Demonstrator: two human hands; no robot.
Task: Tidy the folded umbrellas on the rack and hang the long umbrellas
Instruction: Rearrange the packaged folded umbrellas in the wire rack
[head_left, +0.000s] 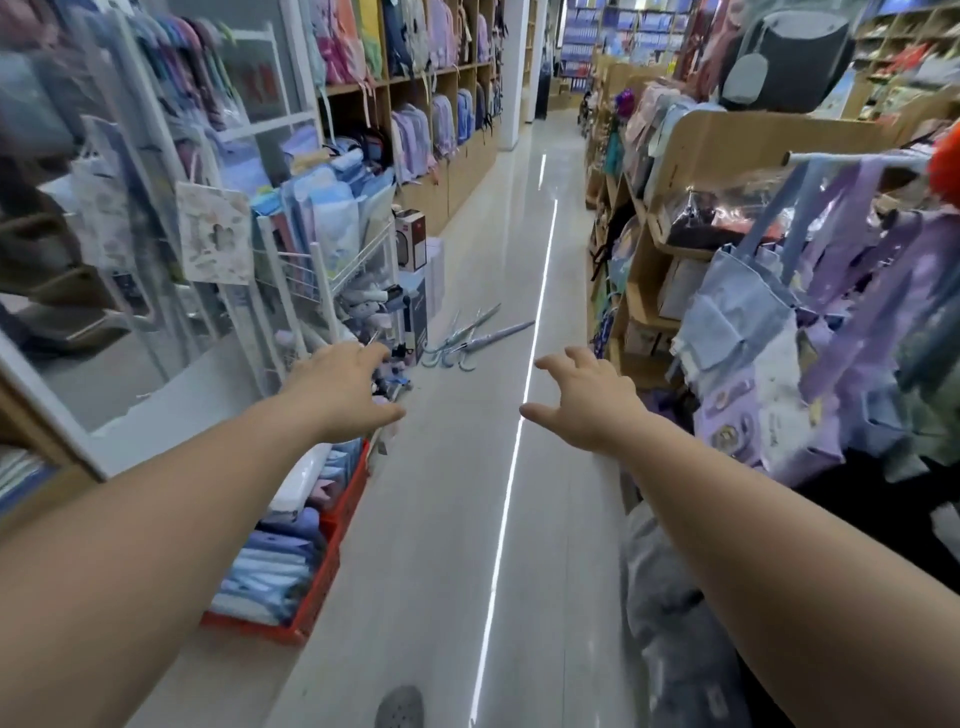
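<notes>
Okay, shop aisle, both arms stretched forward at mid frame. The left hand (343, 384) is released, fingers loosely spread, grasping nothing. It hangs in front of the foot of the white wire rack (317, 270) at centre left. The right hand (592, 400) is also released, fingers slightly curled, holding nothing, over the bare floor (441, 519).

The long umbrellas (478, 335) lie flat on the floor at frame centre, beyond both hands, hooked handles toward the camera and tips pointing up-right. They are apart from both hands.

Stacked boxes (413, 244) stand just left of the umbrellas, against the rack. A red crate (332, 566) of folded blue items sits lower left and narrows the aisle. Hanging bags (748, 374) crowd the right edge below the wooden shelving (727, 140). Small items at the rack's foot are too blurred to tell.
</notes>
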